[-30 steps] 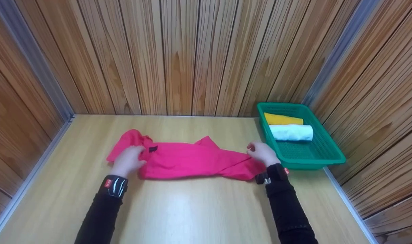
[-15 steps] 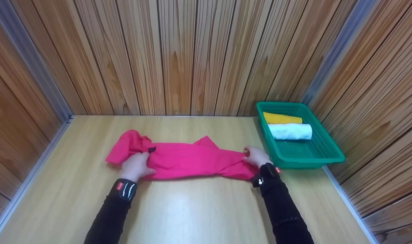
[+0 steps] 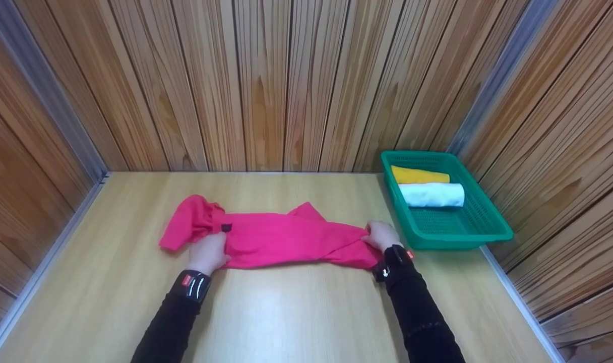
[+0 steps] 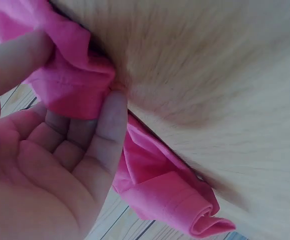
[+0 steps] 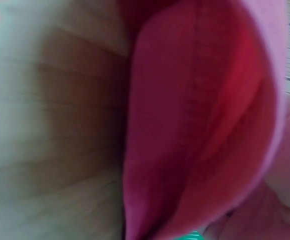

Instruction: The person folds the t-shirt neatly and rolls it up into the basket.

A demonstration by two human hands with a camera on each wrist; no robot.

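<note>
A pink T-shirt [image 3: 276, 239], folded into a long strip, lies crosswise on the table [image 3: 286, 312]. A black label [image 3: 226, 228] shows near its left end, and a sleeve-like part sticks out beyond it. My left hand [image 3: 208, 252] grips the front edge just below the label. In the left wrist view the thumb is on the pink cloth [image 4: 72, 92] and the fingers curl at its edge. At the strip's right end my right hand [image 3: 382, 236] pinches the cloth. The right wrist view shows a stitched, gaping pink hem [image 5: 170, 100] close up, hiding most of that hand.
A green basket [image 3: 460, 241] stands at the back right, just beyond my right hand. Inside it lie a yellow folded cloth [image 3: 420, 175] and a white rolled cloth [image 3: 431, 195]. Wood-panelled walls [image 3: 271, 101] enclose the table at the back and both sides.
My left hand has moved right and down from the shirt's left part to its front edge and grips there. My right hand has shifted slightly left onto the right end. The label has tilted slightly.
</note>
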